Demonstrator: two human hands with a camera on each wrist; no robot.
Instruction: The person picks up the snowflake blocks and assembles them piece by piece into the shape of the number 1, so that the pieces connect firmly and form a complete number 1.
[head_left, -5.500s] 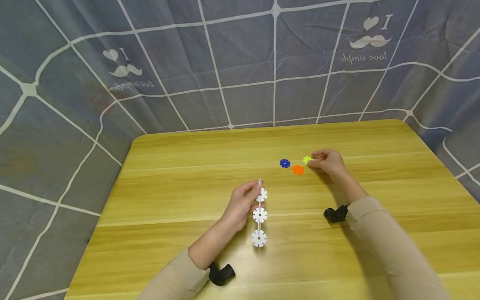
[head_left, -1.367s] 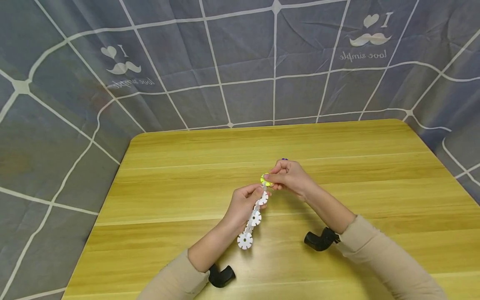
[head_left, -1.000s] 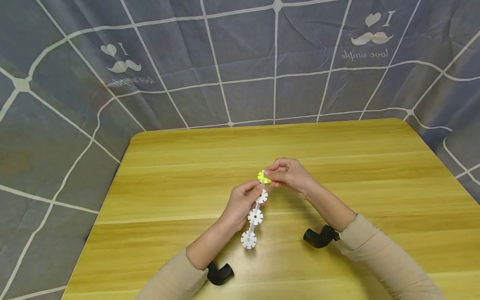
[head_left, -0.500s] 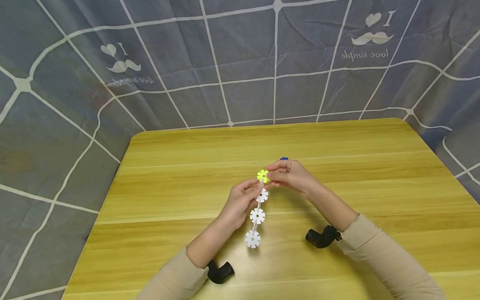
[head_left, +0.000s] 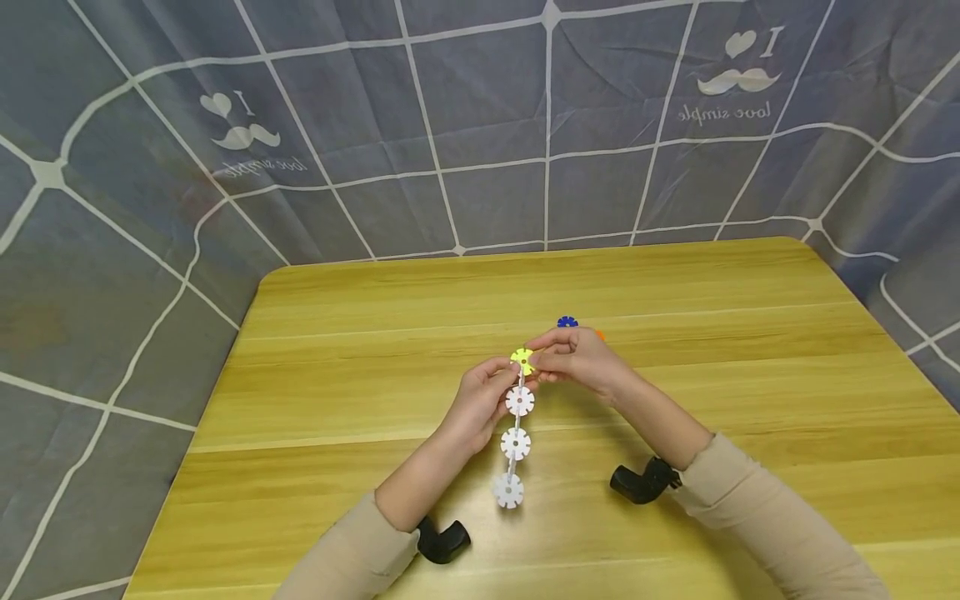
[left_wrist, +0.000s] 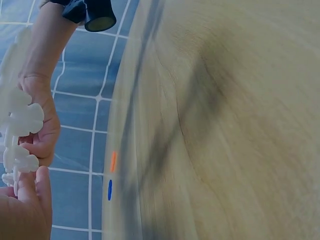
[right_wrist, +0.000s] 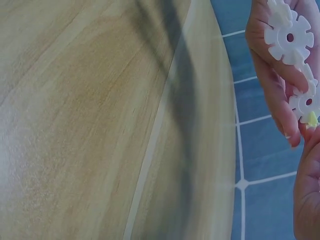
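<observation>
My left hand [head_left: 476,408] pinches a chain of white notched discs [head_left: 515,444] near its far end, and the rest of the chain runs back toward me. At that far end is a lime-yellow notched disc [head_left: 521,361], lined up with the white ones. My right hand [head_left: 588,362] pinches the yellow disc by its right edge, thumb on top. In the right wrist view only a bit of the yellow disc [right_wrist: 312,119] shows, against a white disc [right_wrist: 302,104]. The left wrist view has the white chain [left_wrist: 25,117] passing between both hands, over the table.
A blue notched disc [head_left: 567,322] lies on the wooden table [head_left: 360,333] just beyond my right hand. Partly hidden behind that hand is an orange disc [head_left: 600,334]. Black curved pieces [head_left: 645,481] sit at both wrists. A grey curtain [head_left: 487,200] surrounds the table's far side.
My right hand has picked the yellow disc off the table and brought it to the chain's far end. The chain, slanted a moment ago, now runs nearly straight, and the yellow disc is slightly nearer me.
</observation>
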